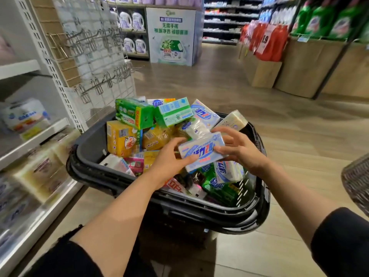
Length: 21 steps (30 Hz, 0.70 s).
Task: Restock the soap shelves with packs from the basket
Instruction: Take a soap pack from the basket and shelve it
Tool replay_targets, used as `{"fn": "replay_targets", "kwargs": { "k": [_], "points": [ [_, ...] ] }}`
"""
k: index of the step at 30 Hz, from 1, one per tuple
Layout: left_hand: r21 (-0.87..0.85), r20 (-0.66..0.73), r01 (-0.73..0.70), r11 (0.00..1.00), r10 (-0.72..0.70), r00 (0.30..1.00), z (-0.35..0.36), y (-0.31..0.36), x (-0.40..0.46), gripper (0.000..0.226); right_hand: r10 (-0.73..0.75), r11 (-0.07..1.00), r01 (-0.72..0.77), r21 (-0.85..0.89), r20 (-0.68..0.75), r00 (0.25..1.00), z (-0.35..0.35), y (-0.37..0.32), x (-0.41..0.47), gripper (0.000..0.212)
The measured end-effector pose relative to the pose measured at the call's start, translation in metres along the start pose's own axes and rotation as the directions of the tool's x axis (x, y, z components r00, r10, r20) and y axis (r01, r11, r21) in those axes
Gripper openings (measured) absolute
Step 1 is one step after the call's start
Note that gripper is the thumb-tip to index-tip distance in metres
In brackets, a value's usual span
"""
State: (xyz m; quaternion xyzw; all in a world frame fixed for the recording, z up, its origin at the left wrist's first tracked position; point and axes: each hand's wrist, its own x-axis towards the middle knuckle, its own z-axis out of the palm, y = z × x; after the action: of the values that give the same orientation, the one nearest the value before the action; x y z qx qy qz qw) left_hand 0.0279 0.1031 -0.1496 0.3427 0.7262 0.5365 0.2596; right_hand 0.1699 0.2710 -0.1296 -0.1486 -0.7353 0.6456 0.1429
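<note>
Packs on the shelves [30, 148] at the frame's left are smeared, labels unreadable; the woven object [357, 180] at right edge, perhaps a basket, is cut off.

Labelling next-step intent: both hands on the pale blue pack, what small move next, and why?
Probably lift the pale blue-lettered soap pack clear of the black plastic basket toward the left-side shelves: left hand and right hand already grip its ends above the pile.

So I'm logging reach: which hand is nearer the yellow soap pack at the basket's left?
Left. The left hand, gripping the white-and-blue pack, sits just right of the yellow soap pack; the right hand is beyond that pack's far end.
</note>
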Motion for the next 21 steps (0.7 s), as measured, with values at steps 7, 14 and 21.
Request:
{"fn": "replay_targets", "kwargs": {
  "k": [7, 14, 21],
  "points": [
    [-0.073, -0.153, 0.040, 0.997, -0.051, 0.987, -0.006, -0.011, 0.004, 0.064, -0.067, 0.998, 0.039, -0.059, -0.615, 0.785, -0.008, 0.009, 0.014, 0.026],
    [-0.033, -0.199, -0.023, 0.999, 0.016, 0.980, -0.007, -0.009, 0.002, 0.068, 0.198, 0.755, -0.430, -0.495, -0.453, 0.869, 0.000, 0.019, 0.025, 0.067],
    [-0.112, -0.248, -0.005, 0.994, -0.023, 0.969, -0.010, -0.015, 0.008, 0.070, 0.119, 0.669, -0.408, -0.622, -0.452, 0.884, -0.004, 0.030, 0.029, 0.059]
  ]
}}
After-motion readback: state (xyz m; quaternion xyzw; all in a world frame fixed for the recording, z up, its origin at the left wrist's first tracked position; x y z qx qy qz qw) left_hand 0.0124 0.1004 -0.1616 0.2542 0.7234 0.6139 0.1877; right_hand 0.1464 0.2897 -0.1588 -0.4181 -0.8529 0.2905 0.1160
